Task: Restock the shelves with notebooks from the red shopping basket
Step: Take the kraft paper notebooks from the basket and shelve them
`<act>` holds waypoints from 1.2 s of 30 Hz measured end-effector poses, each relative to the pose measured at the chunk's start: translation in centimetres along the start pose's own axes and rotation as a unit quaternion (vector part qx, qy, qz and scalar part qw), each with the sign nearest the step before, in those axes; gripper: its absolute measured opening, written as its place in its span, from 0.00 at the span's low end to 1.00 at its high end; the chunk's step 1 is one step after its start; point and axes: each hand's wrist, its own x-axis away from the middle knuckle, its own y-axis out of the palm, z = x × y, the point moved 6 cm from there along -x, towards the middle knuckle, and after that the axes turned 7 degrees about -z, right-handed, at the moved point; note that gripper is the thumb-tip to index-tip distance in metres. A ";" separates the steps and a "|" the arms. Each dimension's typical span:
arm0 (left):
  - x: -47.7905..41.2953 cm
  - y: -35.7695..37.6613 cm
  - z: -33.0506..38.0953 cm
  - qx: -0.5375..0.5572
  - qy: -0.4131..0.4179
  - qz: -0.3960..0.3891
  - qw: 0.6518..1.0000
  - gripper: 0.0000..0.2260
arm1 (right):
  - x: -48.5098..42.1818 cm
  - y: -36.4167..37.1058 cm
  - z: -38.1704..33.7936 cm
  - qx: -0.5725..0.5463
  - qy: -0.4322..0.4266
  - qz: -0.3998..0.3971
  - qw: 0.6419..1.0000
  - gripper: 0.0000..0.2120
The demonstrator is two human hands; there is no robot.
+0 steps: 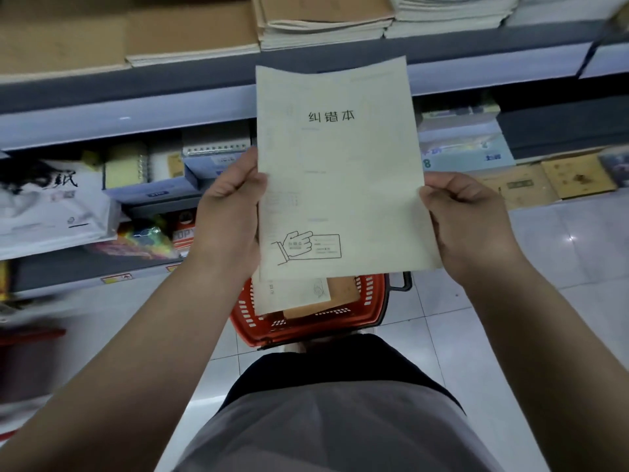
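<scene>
I hold a thin pale green notebook (pixel 340 172) upright in front of me, its cover showing black characters and a line drawing of a hand. My left hand (pixel 228 216) grips its left edge and my right hand (pixel 466 216) pinches its right edge. Below it on the tiled floor stands the red shopping basket (pixel 371 301), with more notebooks (pixel 292 294) inside, one pale and one brown. The upper shelf (pixel 170 83) carries stacks of brown notebooks (pixel 190 39) and pale stacks (pixel 446 15).
A lower shelf (pixel 68 267) on the left carries packets, spiral pads (pixel 136 165) and boxes. Brown flat boxes (pixel 575 178) lie low on the right. White floor tiles (pixel 561 250) spread right of the basket. My body is close behind the basket.
</scene>
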 end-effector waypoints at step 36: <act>0.1 11.3 10.1 -0.077 0.061 -0.102 0.990 0.18 | -3.2 -6.8 -11.4 -0.059 -0.070 0.053 0.994 0.13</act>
